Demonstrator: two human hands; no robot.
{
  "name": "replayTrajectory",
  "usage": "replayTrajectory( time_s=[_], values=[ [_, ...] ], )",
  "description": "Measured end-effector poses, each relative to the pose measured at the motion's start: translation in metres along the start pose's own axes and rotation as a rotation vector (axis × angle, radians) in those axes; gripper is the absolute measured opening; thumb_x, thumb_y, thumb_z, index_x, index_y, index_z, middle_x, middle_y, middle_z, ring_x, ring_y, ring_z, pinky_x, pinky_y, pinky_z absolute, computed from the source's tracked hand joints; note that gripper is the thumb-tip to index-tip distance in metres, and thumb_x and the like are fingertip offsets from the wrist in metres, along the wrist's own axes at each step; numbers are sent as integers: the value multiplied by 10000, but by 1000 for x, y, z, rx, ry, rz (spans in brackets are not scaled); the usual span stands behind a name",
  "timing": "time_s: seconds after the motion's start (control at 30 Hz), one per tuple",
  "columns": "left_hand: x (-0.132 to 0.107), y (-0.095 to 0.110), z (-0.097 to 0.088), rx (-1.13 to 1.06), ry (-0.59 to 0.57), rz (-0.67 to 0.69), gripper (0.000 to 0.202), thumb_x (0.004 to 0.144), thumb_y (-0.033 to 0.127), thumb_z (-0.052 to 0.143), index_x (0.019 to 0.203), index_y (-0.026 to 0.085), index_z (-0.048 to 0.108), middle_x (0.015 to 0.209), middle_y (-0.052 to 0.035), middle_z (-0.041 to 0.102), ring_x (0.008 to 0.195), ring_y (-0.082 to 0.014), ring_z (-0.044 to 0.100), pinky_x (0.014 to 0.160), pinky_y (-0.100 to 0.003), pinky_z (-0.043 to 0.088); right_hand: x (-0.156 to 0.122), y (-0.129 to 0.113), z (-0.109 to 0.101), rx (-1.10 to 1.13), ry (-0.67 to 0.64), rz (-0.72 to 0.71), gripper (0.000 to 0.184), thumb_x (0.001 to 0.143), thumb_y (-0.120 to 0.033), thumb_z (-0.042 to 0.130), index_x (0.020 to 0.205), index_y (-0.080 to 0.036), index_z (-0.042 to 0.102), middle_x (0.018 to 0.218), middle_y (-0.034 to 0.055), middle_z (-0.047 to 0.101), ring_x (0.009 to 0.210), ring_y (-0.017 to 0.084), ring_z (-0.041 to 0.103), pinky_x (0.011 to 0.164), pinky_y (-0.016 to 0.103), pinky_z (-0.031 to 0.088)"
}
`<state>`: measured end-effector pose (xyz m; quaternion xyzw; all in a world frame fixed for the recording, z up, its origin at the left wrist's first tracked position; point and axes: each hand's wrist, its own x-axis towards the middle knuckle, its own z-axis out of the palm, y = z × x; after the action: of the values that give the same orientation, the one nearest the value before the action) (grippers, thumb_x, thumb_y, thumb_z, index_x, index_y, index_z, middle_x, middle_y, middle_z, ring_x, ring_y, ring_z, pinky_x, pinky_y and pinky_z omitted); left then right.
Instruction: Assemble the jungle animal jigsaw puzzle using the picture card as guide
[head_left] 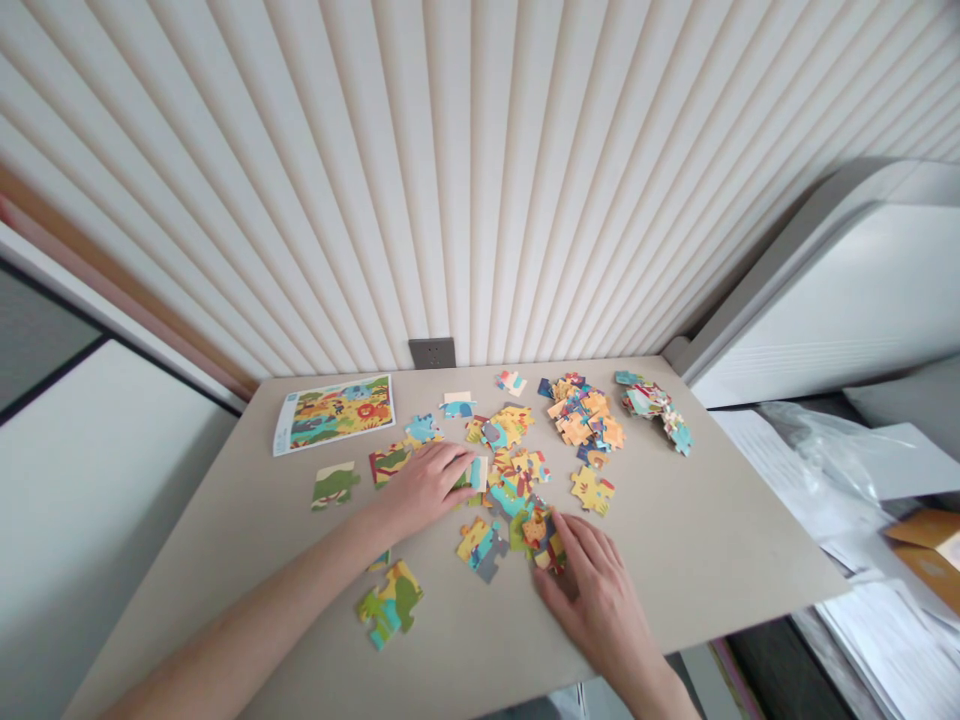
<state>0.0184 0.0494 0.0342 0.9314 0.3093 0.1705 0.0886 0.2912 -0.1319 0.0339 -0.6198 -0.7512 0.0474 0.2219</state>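
Observation:
Colourful jigsaw pieces lie scattered over a beige table [712, 560]. My left hand [424, 485] rests palm down on the table, fingers together, its tips touching a pale piece [477, 472] in the middle cluster. My right hand [592, 580] lies nearer the front edge, fingers stretched, its fingertips pressing on a joined group of pieces [541, 535]. A small pair of joined pieces [480, 545] lies just left of that hand. A green and yellow chunk [390, 605] sits near the front, below my left forearm.
A printed reference picture [336, 412] lies at the back left. Piles of loose pieces sit at the back centre [585, 415] and back right [656, 405]. A wall socket [432, 352] is behind the table. Papers and plastic [825, 470] lie to the right.

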Motion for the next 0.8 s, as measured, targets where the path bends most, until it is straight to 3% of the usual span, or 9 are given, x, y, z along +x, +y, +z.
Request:
replayTrajectory(
  time_s=[0.17, 0.33, 0.53, 0.67, 0.8],
  values=[
    [1, -4, -1, 29, 48, -35, 400, 1013, 416, 615, 1361, 218, 604, 1243, -115, 648, 1163, -298, 630, 1048, -494, 514, -4, 5, -4, -2, 58, 0, 704, 987, -353, 619, 1617, -214, 337, 1454, 147, 608, 1350, 327, 567, 1095, 507, 532],
    [8, -8, -2, 90, 100, -94, 345, 1016, 405, 604, 1292, 201, 642, 1204, -130, 656, 1147, -310, 629, 1044, -505, 501, -13, 19, -7, -39, 109, 84, 686, 997, -364, 590, 1616, -213, 336, 1457, 163, 603, 1312, 345, 595, 1040, 528, 560],
    [14, -13, 1, 130, 95, -142, 334, 1017, 400, 601, 1272, 187, 641, 1225, -144, 648, 1156, -318, 614, 1055, -518, 474, -13, 10, -5, -11, -18, 6, 693, 1009, -314, 567, 1638, -203, 298, 1488, 145, 585, 1355, 322, 562, 1070, 482, 550],
    [16, -11, 0, 133, 81, -154, 326, 1008, 374, 619, 1273, 184, 633, 1219, -139, 651, 1153, -314, 614, 1043, -511, 477, 6, 2, -16, -32, -113, -83, 679, 1009, -335, 578, 1630, -226, 326, 1541, 120, 546, 1382, 314, 541, 1104, 488, 525],
    [13, 5, -9, 137, 56, -140, 314, 1005, 347, 620, 1273, 182, 623, 1271, -140, 631, 1233, -319, 576, 1086, -509, 453, 56, 12, -32, -16, -168, -107, 522, 1040, -351, 545, 1546, -247, 473, 1494, 110, 593, 1346, 279, 580, 1108, 452, 515]
  ],
)
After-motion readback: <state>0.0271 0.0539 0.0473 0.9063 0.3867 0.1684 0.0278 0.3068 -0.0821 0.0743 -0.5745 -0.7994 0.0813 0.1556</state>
